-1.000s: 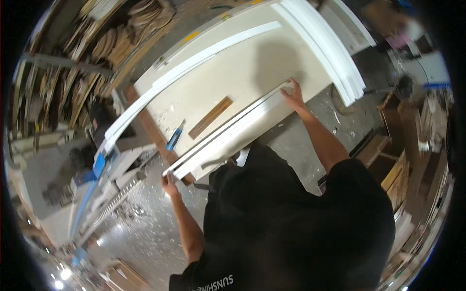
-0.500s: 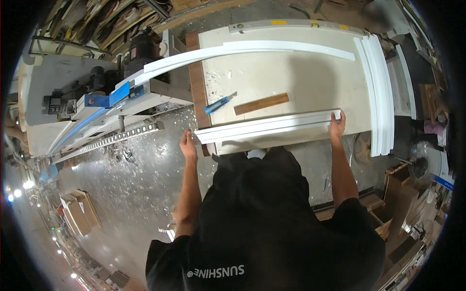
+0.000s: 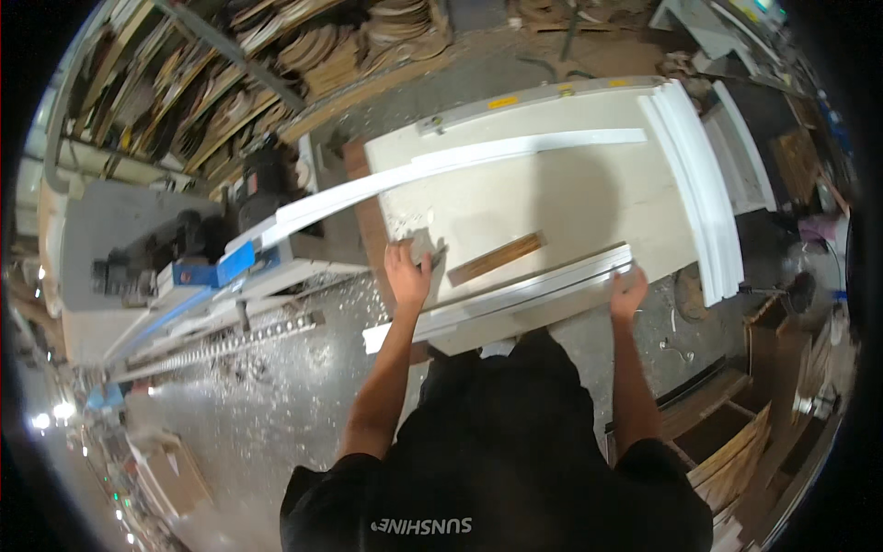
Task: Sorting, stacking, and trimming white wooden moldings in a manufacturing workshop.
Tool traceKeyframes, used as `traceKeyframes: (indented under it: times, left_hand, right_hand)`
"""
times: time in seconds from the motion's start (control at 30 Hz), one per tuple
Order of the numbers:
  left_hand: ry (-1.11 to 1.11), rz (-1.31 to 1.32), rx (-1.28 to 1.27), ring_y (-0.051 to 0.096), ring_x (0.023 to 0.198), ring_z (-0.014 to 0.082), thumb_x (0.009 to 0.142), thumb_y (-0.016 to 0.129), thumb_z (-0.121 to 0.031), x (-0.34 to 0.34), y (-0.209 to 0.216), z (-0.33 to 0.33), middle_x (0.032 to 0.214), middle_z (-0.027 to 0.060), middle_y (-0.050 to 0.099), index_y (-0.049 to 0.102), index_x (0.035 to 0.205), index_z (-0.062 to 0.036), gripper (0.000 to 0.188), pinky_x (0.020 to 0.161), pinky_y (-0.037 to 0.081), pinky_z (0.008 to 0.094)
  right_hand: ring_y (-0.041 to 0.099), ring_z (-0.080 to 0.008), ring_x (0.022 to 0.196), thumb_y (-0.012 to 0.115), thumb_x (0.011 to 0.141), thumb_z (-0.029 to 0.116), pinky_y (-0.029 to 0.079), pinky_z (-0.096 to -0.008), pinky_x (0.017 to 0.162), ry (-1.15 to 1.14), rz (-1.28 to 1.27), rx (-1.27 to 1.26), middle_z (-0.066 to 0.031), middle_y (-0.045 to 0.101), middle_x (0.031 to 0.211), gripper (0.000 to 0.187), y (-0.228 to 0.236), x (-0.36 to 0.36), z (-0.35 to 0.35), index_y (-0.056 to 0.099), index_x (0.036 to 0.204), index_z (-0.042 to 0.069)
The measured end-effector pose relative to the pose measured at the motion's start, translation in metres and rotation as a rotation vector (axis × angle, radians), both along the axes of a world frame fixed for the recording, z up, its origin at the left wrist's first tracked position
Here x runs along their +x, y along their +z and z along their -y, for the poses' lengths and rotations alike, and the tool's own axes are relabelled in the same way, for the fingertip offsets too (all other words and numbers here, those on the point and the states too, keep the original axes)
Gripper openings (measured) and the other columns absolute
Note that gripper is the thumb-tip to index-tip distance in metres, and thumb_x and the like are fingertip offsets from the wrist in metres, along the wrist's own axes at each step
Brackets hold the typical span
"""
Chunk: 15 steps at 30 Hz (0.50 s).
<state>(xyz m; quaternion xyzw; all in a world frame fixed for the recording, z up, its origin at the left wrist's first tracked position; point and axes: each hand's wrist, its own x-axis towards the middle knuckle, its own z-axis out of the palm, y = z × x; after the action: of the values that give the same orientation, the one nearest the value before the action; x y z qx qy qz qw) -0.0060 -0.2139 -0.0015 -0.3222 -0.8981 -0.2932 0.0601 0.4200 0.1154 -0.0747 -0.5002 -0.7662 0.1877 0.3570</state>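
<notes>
"At near edge of bench (image 3: 469, 207)?"
"White grooved moulding (image 3: 515, 296), L end overhanging; R hand (image 3: 629, 291) grips R end. L hand (image 3: 407, 276) blurred, can't tell if holding."
"Room?"
"Bare btwn wood strip (image 3: 497, 259) & long white strip (image 3: 478, 150); moulding stack (image 3: 699, 189) blocks R."

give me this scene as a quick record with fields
left hand: near the brown wood strip, grip unclear
right hand: at the right end of the near white molding, grip unclear
wood strip: on the tabletop, just beyond the molding
far edge: spirit level
right end: white moldings laid across the tabletop
left edge: long white strips overhanging
</notes>
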Motion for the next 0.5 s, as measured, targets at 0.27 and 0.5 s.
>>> traceKeyframes:
  times: [0.27,0.5]
  left_hand:
    - [-0.375,-0.181,-0.29,0.032,0.156,0.0418,0.095,0.072,-0.054,-0.09,0.004,-0.206,0.162,0.0219,0.044,0.046,0.156,0.002,0.087,0.132,0.021,0.0525]
    - [-0.474,-0.046,-0.593,0.075,0.108,0.0336,0.095,0.078,-0.04,-0.146,0.017,-0.25,0.118,0.015,0.075,0.063,0.131,-0.0112,0.049,0.092,0.061,0.0475]
  right_hand:
    - [0.06,-0.0379,0.125,0.081,0.09,0.012,0.054,-0.0477,0.098,-0.189,0.166,-0.225,-0.0197,0.065,0.131,0.033,0.007,0.11,0.126,0.069,0.121,0.007]
    - [0.071,-0.0244,0.1,0.076,0.093,0.025,0.055,-0.0392,0.092,-0.714,0.14,-0.763,-0.0168,0.076,0.114,0.04,-0.019,0.312,0.26,0.07,0.123,-0.002]
